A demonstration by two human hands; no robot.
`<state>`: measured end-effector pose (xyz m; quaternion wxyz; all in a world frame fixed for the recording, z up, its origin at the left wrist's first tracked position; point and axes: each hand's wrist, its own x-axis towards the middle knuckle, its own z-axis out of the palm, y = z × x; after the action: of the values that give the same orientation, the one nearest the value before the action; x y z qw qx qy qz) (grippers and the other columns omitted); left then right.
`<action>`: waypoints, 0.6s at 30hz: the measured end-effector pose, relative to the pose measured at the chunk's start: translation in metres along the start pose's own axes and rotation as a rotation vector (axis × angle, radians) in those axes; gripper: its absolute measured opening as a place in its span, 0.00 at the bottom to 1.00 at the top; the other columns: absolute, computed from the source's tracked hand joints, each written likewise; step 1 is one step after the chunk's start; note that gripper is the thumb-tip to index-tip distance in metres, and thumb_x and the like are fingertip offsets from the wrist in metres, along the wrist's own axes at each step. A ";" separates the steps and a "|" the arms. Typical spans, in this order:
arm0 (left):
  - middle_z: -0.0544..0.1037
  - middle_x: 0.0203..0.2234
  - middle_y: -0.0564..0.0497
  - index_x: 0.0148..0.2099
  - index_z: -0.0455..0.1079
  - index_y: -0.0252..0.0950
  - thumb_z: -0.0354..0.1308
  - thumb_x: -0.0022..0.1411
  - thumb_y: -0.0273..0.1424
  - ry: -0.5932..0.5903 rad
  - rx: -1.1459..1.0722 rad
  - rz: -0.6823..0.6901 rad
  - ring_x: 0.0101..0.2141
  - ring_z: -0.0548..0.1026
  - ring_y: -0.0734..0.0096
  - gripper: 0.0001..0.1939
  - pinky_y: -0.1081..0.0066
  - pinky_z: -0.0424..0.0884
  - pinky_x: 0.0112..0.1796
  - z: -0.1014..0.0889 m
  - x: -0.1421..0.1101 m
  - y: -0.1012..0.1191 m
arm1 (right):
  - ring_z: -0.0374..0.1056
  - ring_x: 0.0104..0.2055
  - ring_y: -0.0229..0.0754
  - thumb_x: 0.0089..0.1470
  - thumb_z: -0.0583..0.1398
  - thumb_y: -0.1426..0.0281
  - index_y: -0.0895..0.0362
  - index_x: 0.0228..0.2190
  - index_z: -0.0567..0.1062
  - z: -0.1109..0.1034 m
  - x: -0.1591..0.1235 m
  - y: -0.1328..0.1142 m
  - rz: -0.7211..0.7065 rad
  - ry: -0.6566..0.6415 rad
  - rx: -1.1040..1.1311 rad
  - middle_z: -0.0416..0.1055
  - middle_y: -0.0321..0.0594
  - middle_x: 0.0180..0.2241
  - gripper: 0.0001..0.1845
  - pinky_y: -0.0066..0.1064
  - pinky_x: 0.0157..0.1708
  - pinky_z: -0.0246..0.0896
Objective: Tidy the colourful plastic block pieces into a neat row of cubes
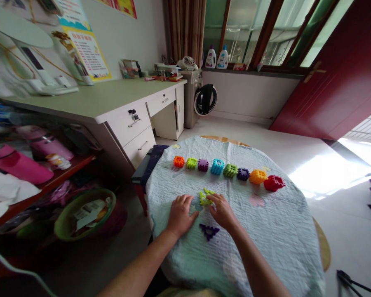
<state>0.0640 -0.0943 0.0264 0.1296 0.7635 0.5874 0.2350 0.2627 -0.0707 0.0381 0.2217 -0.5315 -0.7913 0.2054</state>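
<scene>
Both hands rest on a round table covered by a pale quilted cloth (281, 231). My left hand (179, 214) and my right hand (222, 211) press together round yellow-green plastic block pieces (205, 197), fingers curled on them. A purple triangular piece (209, 231) lies on the cloth between my wrists. Farther back, a row of several assembled cube blocks runs across the table, from an orange cube (179, 161) at the left, past a blue one (217, 166), to a red one (274, 182) at the right.
A pale green desk with drawers (132, 119) stands to the left, a dark stool (148, 165) between it and the table. Low shelves with pink items and a green basin (86, 214) are at the near left. A washing machine (200, 97) stands by the far wall.
</scene>
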 end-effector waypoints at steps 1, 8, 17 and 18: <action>0.73 0.50 0.44 0.56 0.65 0.37 0.60 0.58 0.42 -0.019 0.004 0.012 0.49 0.69 0.56 0.26 0.57 0.66 0.50 0.002 0.003 0.004 | 0.67 0.45 0.45 0.49 0.55 0.80 0.57 0.44 0.76 -0.001 -0.002 0.002 -0.002 0.006 0.005 0.75 0.44 0.43 0.21 0.37 0.49 0.60; 0.72 0.50 0.44 0.57 0.63 0.37 0.64 0.54 0.38 -0.091 -0.041 0.049 0.51 0.69 0.56 0.29 0.58 0.65 0.53 0.021 0.034 0.019 | 0.68 0.40 0.44 0.52 0.55 0.75 0.55 0.40 0.77 -0.011 -0.017 0.038 0.125 0.213 0.045 0.75 0.42 0.39 0.16 0.38 0.45 0.62; 0.71 0.46 0.48 0.52 0.66 0.39 0.61 0.52 0.25 -0.140 -0.107 0.087 0.49 0.71 0.63 0.24 0.63 0.67 0.52 0.027 0.059 0.015 | 0.63 0.44 0.46 0.52 0.54 0.75 0.54 0.37 0.75 0.004 -0.033 0.061 0.171 0.373 -0.006 0.70 0.43 0.40 0.13 0.39 0.49 0.60; 0.71 0.47 0.48 0.52 0.66 0.39 0.61 0.52 0.25 -0.154 -0.097 0.095 0.49 0.71 0.63 0.24 0.63 0.66 0.53 0.025 0.061 0.015 | 0.63 0.44 0.46 0.52 0.54 0.75 0.54 0.37 0.75 0.005 -0.033 0.061 0.172 0.374 0.002 0.70 0.43 0.40 0.13 0.39 0.49 0.60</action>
<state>0.1016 -0.0378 0.0245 0.1999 0.7990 0.5269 0.2098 0.3168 -0.0801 -0.0044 0.3469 -0.6257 -0.6879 0.1220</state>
